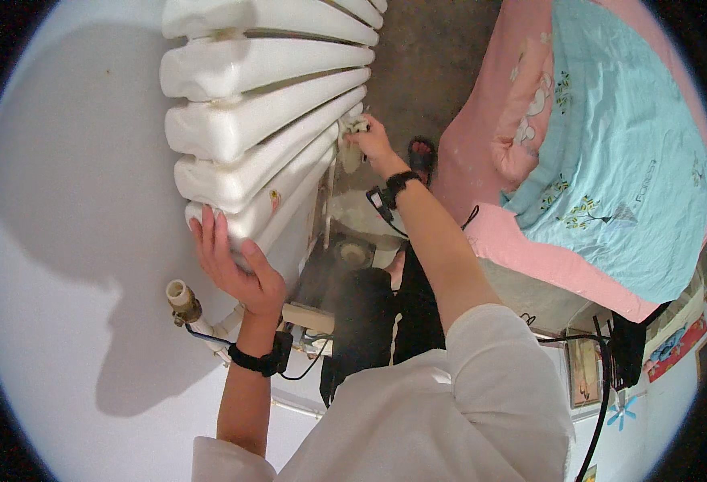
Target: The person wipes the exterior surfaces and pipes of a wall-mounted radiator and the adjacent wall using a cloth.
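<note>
Closely, both hands work at a white ribbed radiator (226, 128), a pale cloth (349, 153) near its lower end.
In the head view, the right hand (376, 146) grasps the cloth against the radiator's foot; the left hand's (239, 265) grip is released, fingers spread on the nearest section. A capped pipe valve (181, 300) juts up just beside the left wrist, near the wall (56, 265). The bed (482, 112), under a blue cover (635, 153), crowds the right forearm's side, and a dark slipper (422, 165) sits on the floor (422, 64) between.
</note>
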`<state>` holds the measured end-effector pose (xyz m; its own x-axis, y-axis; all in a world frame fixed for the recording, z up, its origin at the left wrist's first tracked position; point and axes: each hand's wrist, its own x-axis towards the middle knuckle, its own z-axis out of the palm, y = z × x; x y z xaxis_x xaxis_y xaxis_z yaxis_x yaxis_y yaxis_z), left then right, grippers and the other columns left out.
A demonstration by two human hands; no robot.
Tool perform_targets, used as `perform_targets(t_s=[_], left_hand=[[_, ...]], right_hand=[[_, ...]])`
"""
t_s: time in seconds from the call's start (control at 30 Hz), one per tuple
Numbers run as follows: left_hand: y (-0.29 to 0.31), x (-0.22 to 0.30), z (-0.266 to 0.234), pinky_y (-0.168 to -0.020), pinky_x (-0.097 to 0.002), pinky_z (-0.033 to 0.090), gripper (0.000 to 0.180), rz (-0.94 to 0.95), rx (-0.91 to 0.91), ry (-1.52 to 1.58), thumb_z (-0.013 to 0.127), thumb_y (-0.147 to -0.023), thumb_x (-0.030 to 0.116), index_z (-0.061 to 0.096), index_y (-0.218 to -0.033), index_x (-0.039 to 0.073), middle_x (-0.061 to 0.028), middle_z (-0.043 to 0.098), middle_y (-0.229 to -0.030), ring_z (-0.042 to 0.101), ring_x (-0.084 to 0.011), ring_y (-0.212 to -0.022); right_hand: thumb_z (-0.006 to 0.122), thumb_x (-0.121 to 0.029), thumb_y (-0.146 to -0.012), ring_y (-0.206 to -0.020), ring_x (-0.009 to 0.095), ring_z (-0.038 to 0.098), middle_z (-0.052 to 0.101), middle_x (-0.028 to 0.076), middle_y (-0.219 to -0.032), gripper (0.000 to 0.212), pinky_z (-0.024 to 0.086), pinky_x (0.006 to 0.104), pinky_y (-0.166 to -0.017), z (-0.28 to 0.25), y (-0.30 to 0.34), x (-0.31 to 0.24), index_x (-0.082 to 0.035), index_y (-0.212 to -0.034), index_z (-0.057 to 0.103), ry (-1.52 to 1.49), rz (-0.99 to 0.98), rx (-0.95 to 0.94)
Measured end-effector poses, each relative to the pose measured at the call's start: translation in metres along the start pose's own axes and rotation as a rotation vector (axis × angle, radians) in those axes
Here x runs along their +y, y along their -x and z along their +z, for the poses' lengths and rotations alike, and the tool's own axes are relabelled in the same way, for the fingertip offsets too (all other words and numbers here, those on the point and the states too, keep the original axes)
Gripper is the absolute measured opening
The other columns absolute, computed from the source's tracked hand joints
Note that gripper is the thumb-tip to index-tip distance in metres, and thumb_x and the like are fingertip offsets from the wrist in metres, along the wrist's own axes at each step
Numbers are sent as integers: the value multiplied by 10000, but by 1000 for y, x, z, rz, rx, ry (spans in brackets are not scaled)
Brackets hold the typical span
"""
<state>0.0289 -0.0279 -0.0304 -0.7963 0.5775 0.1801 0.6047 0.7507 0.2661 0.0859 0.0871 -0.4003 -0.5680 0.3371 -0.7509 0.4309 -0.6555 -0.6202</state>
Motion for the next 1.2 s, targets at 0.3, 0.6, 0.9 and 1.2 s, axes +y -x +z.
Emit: perform_targets(t_s=[0.3,0.6,0.9,1.2], left_hand=[[5,-8,-6,-1148,-551,292,408,60,48,-30,461,-1035,220,524,-1351,-30,-214,509,-1450,394,-459,-1384],[2,-10,-12,-1136,-552,313,391,69,56,-32,505,-1013,161,549,-1346,-39,-210,548,-1421,437,-461,-1360],[6,-8,-11,-1142,-538,307,388,42,86,-19,523,-994,156,561,-1343,-9,-186,546,-1434,431,-440,-1375],[4,-8,-6,-1183,-526,235,562,85,42,86,496,-857,161,527,-1397,8,-186,508,-1472,383,-439,-1406]], right_hand=[[702,53,-782,-971,231,644,668,115,-1134,514,523,387,-830,19,11,-21,9,-1276,568,21,125,2],[738,14,-817,-909,163,622,669,66,-1066,464,512,303,-774,34,111,-97,6,-1251,575,-134,5,-269],[708,41,-835,-913,151,619,670,48,-1037,344,526,319,-793,51,151,-109,-13,-1162,615,-78,-175,-302],[774,-71,-705,-975,272,683,719,178,-1063,488,526,360,-854,44,116,-85,9,-1165,633,55,-206,-69]])
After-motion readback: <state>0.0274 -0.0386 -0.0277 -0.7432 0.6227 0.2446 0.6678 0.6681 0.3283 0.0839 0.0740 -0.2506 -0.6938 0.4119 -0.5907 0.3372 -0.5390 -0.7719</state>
